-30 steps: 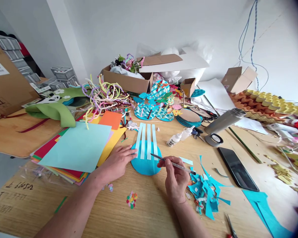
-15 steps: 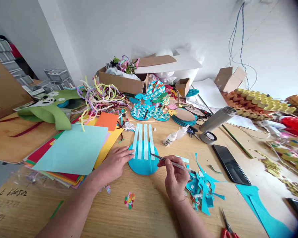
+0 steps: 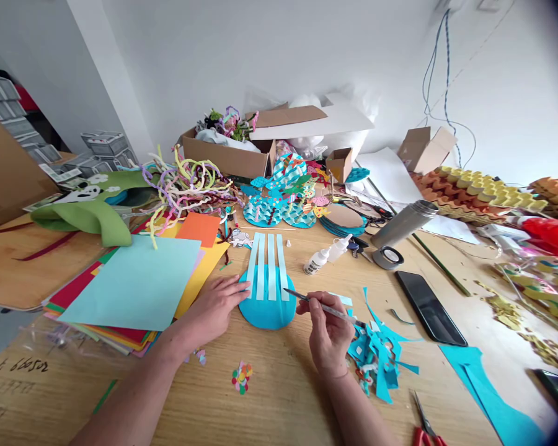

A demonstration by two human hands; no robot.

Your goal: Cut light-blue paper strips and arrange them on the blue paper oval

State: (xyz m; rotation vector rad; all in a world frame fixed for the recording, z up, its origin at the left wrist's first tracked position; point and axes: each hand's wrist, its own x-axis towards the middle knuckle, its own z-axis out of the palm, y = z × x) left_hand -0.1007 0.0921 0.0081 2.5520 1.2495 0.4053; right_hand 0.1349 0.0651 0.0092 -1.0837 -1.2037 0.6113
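A round blue disc (image 3: 266,316) lies on the wooden table, with several pale blue strips (image 3: 271,266) laid side by side across its upper half and past its far edge. My left hand (image 3: 219,303) rests flat beside the disc, fingers stretched out, its fingertips on the disc's left edge. My right hand (image 3: 330,331) grips a thin pen-like tool (image 3: 323,305). The tool's dark tip touches or hovers at the lower part of the rightmost strip; which one is hard to tell.
Left of my hand lies a stack of coloured sheets (image 3: 134,285). On the right are blue scraps (image 3: 381,353), red-handled scissors (image 3: 425,421), a phone (image 3: 431,308), glue bottles (image 3: 317,261) and a metal flask (image 3: 404,224). Paper dots (image 3: 242,376) lie near the front.
The whole view has shifted slightly. Both hands, the tool and the strips keep nearly the same places relative to the disc.
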